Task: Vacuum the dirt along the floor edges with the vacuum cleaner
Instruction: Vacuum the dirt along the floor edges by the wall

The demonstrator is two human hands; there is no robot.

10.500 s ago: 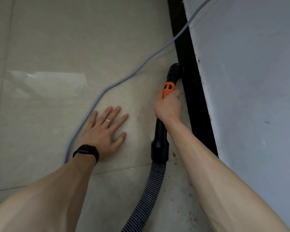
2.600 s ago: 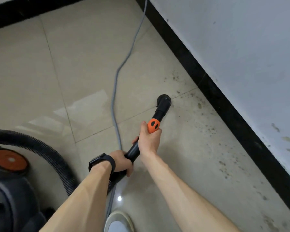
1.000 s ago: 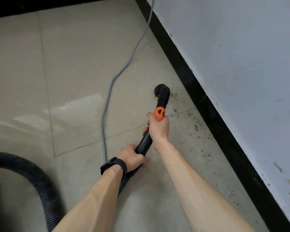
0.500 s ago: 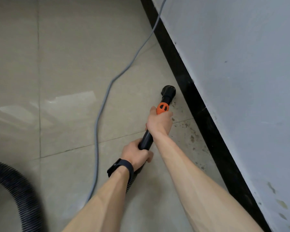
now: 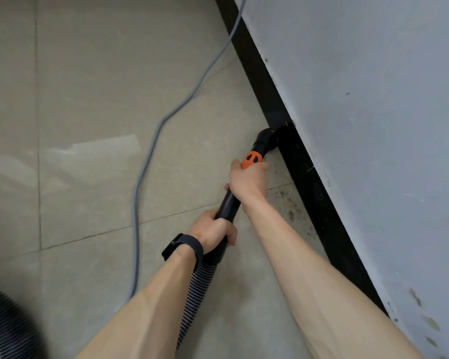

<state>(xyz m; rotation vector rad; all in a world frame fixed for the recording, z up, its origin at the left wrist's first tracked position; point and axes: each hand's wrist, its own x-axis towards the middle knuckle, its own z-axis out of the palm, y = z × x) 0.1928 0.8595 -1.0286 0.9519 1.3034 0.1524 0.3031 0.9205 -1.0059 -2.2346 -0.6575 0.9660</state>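
While left hand and right hand grip wand, nozzle against baseboard; open floor leftward.

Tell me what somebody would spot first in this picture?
Two bare arms reach in from below, the right hand and left hand both gripping a black vacuum tube with an orange collar. Its nozzle sits at the black baseboard. Dark dirt specks dot the floor beside it, and a grey cord snakes off leftward.

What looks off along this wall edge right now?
Dark dirt specks dot the floor tile beside the black baseboard, nearer the person than the nozzle. Low on the grey wall, chipped marks show.
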